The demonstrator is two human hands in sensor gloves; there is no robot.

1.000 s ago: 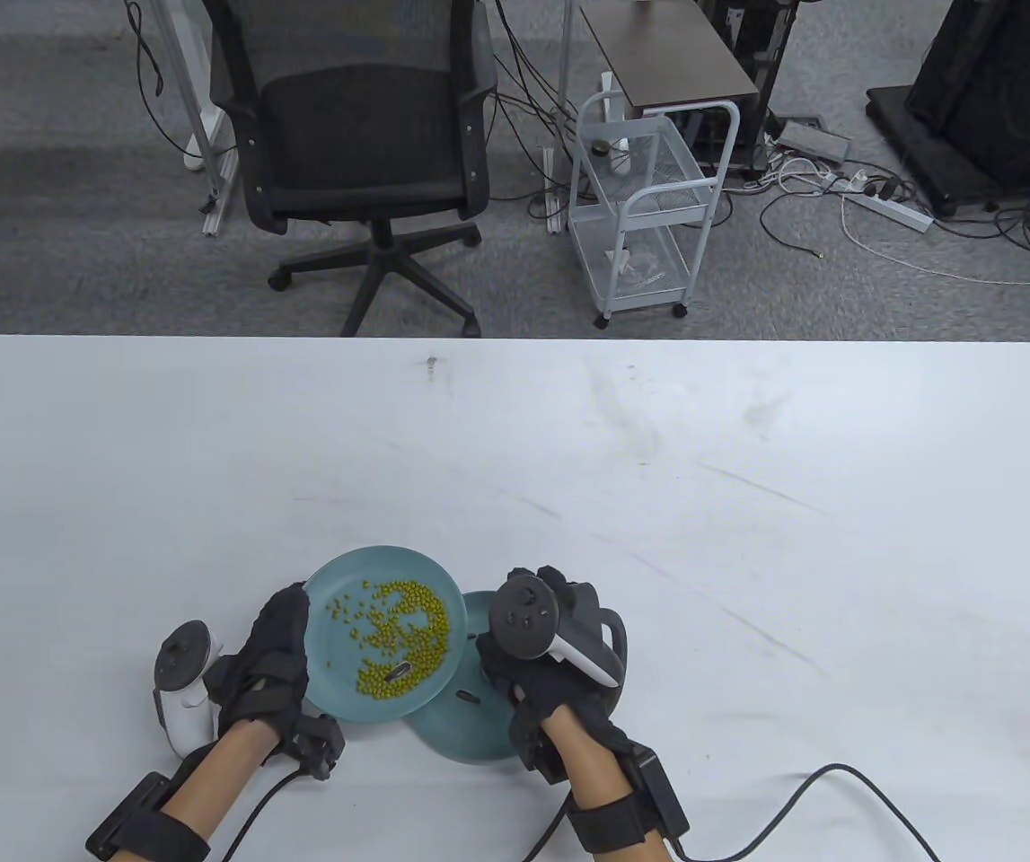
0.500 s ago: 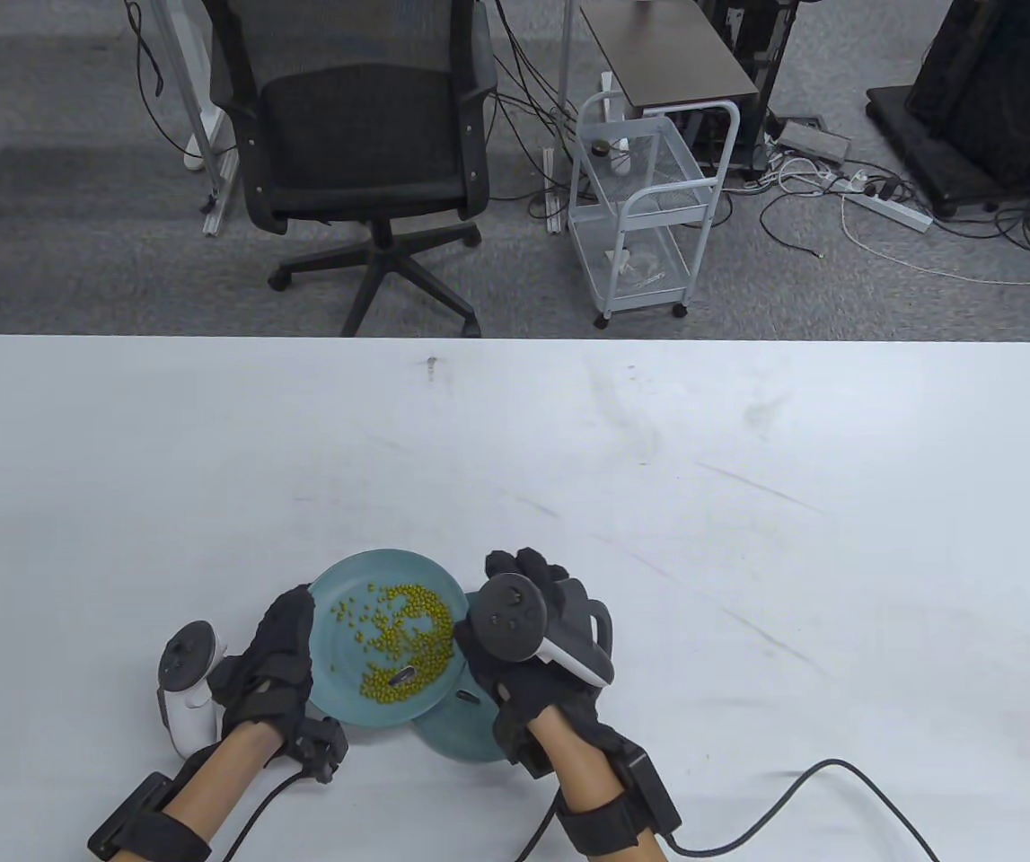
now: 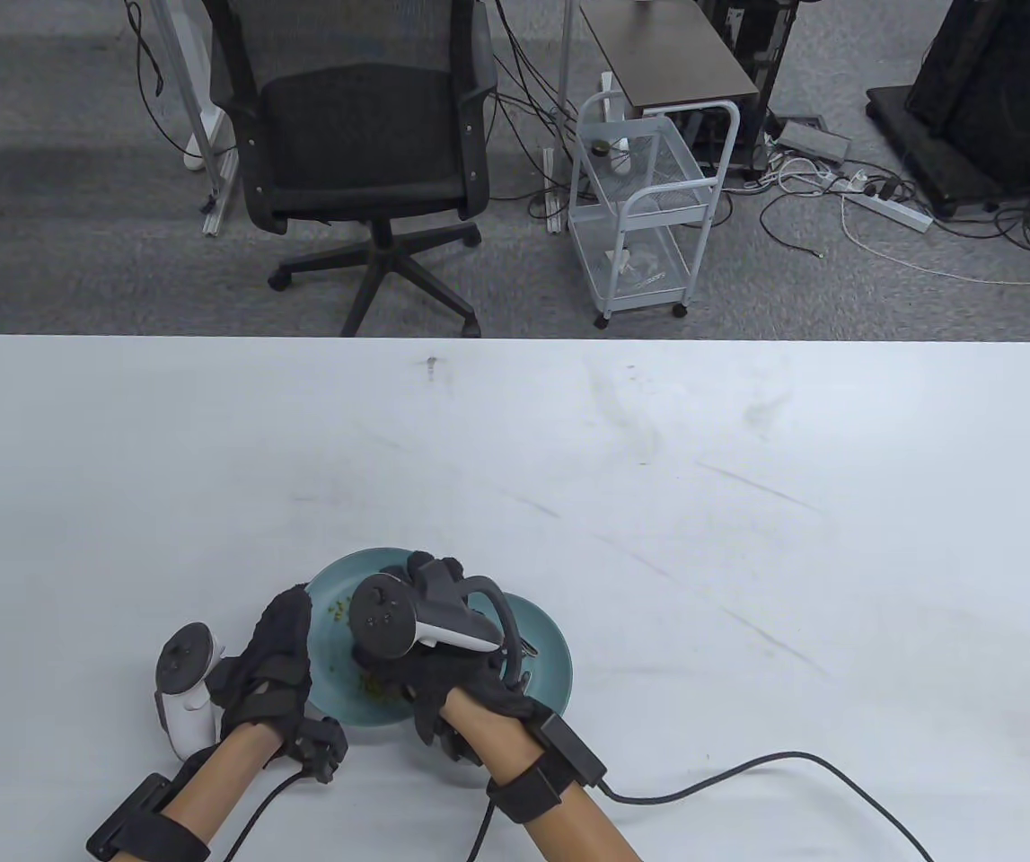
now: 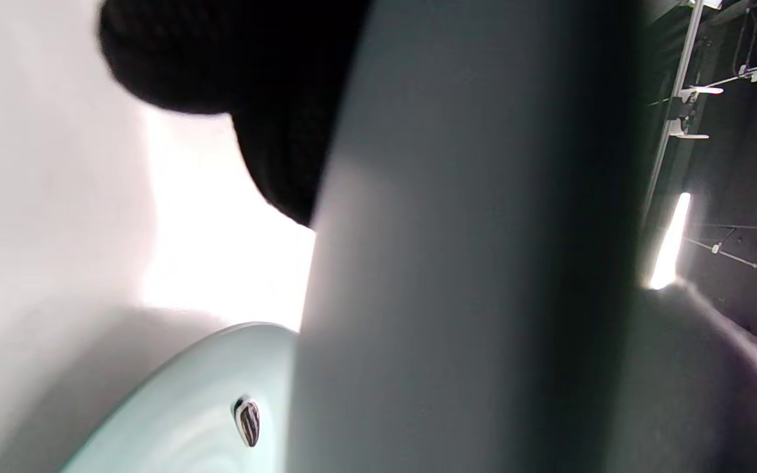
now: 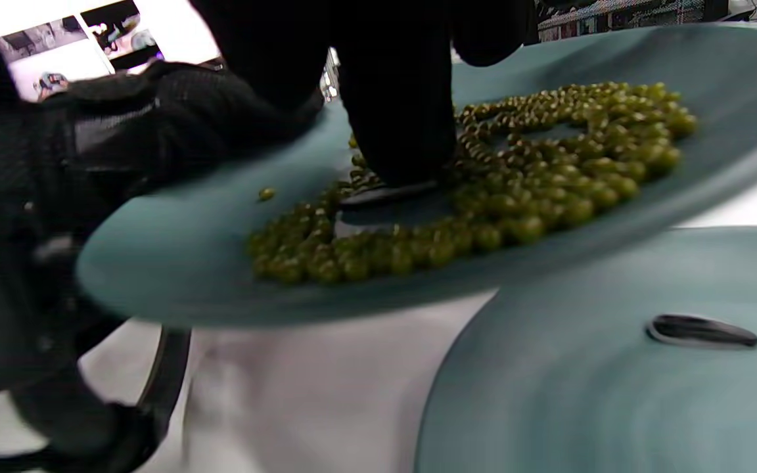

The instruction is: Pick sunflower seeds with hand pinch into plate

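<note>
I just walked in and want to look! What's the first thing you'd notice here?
The pile of little green beans on a teal plate that the left hand holds up at the table's near edge. The right hand reaches down into the beans, a fingertip on a dark seed. Beside it, a second plate holds a striped sunflower seed.

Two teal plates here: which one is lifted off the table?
The plate with the green beans, held up at its left rim by the left hand. The other plate lies flat below, holding only sunflower seeds.
</note>
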